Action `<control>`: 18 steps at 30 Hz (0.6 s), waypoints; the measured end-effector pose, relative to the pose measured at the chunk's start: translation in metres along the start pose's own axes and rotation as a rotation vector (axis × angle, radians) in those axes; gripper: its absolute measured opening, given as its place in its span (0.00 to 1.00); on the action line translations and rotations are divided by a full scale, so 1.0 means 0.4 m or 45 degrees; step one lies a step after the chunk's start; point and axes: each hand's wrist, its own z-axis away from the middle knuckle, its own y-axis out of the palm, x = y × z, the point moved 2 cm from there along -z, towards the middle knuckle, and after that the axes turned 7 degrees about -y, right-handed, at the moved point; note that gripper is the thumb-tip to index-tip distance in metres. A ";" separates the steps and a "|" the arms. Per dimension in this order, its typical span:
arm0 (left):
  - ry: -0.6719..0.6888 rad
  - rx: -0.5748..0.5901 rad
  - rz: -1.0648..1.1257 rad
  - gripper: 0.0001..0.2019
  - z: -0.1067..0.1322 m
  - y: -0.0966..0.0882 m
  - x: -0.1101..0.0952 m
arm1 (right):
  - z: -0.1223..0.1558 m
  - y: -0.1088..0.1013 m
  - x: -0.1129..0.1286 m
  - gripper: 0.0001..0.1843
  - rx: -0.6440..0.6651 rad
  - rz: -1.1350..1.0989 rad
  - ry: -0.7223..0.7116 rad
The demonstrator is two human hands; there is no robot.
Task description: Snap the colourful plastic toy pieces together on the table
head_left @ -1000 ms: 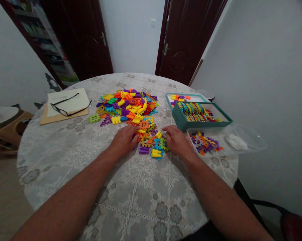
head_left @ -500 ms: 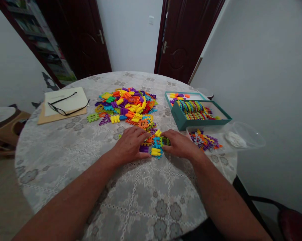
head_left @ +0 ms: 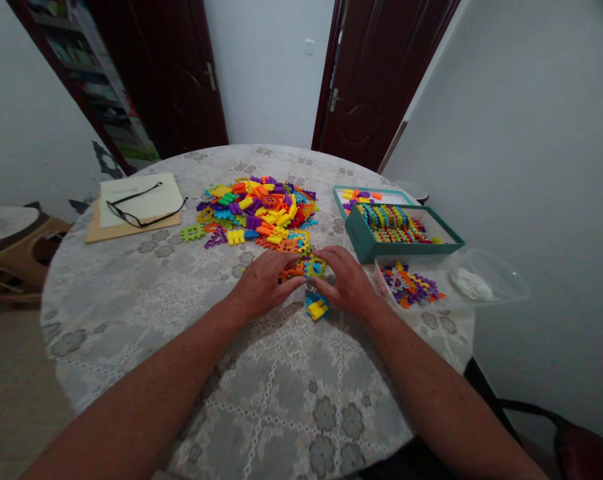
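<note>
Fingers of the left hand and those of the right hand curve toward each other over the table, fingertips near but the hands apart; I cannot tell whether either one is clamped on anything. Between them sits a cluster of plastic pieces, mostly orange and yellow-green, partly covered by the fingers and thumbs. Just on the wearer's side of the thumbs, a yellow piece rests on a blue one on the patterned tablecloth. Beyond the hands spreads a large multicoloured pile, its near edge reaching close to the fingertips. Past the right hand stands a teal box filled with rows of bright pieces, and behind it a shallow tray with orange, yellow and purple ones. A clear container, nearer the right wrist, holds more purple and orange pieces. Far to the left, black glasses lie on a pale sheet. Dark red-brown doors stand behind the table
</note>
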 end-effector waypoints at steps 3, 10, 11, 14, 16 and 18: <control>-0.124 0.117 0.170 0.21 -0.001 0.002 -0.010 | -0.006 0.015 0.036 0.31 0.052 -0.060 -0.151; -0.285 0.204 0.213 0.11 -0.007 -0.007 0.017 | -0.001 0.015 -0.001 0.20 0.097 0.032 0.033; -0.284 0.220 0.203 0.11 -0.008 -0.009 0.023 | 0.002 0.013 -0.016 0.17 0.122 0.078 0.100; -0.241 0.278 0.172 0.12 -0.009 -0.014 0.029 | 0.012 0.014 -0.050 0.15 0.265 0.137 0.242; -0.204 0.335 0.177 0.12 -0.008 -0.015 0.025 | 0.016 0.018 -0.058 0.16 0.341 0.117 0.294; -0.186 0.389 0.187 0.12 -0.006 -0.017 0.017 | 0.018 0.021 -0.057 0.17 0.362 0.082 0.318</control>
